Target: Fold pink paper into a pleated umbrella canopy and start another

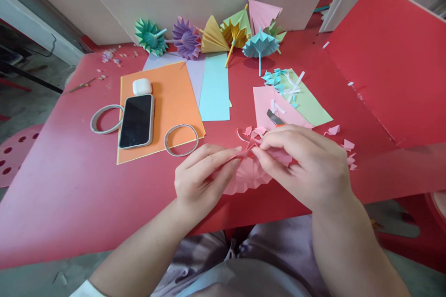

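Over the red table's near edge [216,216]: both hands near each other, thumbs against fingers, gripping folded pink paper [248,150] between them.
Left hand [202,174]: pinched on the paper's left part.
Right hand [310,162]: pinched on its right part, a cutter [275,118] just beyond the knuckles.
Pleated pink paper [249,178]: fanned out just below the fingertips; whether joined to the folded piece, cannot tell.
Phone [136,121]: screen dark, lying on orange sheets [174,102] between two pale rings [96,123].
White case [142,87]: above the phone; any lettering too small to tell.
Back of table: paper umbrellas [260,47], green, purple, yellow, blue.
Right of centre: pink sheet [262,102], green sheet [315,106], blue scraps [273,79].
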The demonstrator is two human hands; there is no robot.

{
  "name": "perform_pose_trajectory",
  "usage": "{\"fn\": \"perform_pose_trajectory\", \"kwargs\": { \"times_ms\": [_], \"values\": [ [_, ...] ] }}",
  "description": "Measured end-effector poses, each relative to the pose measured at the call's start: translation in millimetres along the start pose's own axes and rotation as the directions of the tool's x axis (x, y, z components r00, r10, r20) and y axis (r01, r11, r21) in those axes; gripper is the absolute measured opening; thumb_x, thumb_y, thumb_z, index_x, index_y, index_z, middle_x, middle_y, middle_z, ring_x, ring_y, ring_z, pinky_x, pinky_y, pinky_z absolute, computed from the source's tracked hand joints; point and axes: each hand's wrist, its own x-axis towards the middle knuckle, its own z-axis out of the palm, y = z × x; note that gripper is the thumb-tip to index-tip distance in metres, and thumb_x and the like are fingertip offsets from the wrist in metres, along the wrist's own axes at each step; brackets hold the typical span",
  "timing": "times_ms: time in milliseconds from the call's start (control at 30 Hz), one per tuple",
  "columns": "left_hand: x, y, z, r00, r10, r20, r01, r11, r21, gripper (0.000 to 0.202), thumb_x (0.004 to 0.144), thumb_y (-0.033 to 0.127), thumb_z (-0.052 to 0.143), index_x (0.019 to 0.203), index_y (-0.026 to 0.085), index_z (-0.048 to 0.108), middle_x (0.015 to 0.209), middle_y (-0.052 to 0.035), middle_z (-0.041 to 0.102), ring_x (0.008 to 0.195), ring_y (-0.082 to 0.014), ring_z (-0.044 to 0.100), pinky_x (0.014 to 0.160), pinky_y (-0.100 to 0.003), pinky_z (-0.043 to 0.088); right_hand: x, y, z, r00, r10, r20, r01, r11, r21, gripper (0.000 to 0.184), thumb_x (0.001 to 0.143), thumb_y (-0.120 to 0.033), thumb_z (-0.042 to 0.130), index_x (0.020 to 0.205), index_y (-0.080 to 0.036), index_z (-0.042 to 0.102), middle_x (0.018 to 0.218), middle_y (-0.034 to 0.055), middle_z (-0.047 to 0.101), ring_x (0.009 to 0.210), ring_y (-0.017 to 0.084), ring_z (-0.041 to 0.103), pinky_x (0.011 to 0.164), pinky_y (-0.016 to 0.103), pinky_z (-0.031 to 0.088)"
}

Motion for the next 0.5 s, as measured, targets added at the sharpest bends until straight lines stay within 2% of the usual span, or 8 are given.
{"fn": "perform_pose_trajectory", "kwargs": {
  "times_ms": [200,500],
  "values": [
    [0.1,0.4,-0.2,1.0,0.0,-0.003,0.0,1.0,-0.001,0.021,0.079,0.009,0.064,0.096,0.02,0.069,0.079,-0.0007,0.066,0.068,-0.0088,0.061,0.064,-0.021,0.052,0.2,-0.7,0.5,1.0,0.008,0.001,-0.008,1.0,-0.022,0.012,0.081,-0.013,0.058,0.073,-0.02,0.054,0.065,-0.0029,0.064,0.068,0.012,0.065,0.06,0.022,0.05],
    [0.3,-0.3,-1.5,0.999,0.048,0.025,-0.048,0.999,-0.012,0.026,0.078,0.004,0.063,0.097,0.02,0.067,0.08,-0.0003,0.065,0.071,-0.0088,0.06,0.066,-0.022,0.051,-0.1,-1.3,1.5,0.999,0.035,-0.018,-0.036,0.999,-0.015,0.013,0.082,-0.015,0.058,0.072,-0.021,0.054,0.066,-0.0034,0.066,0.065,0.011,0.064,0.057,0.022,0.048]
  ]
}}
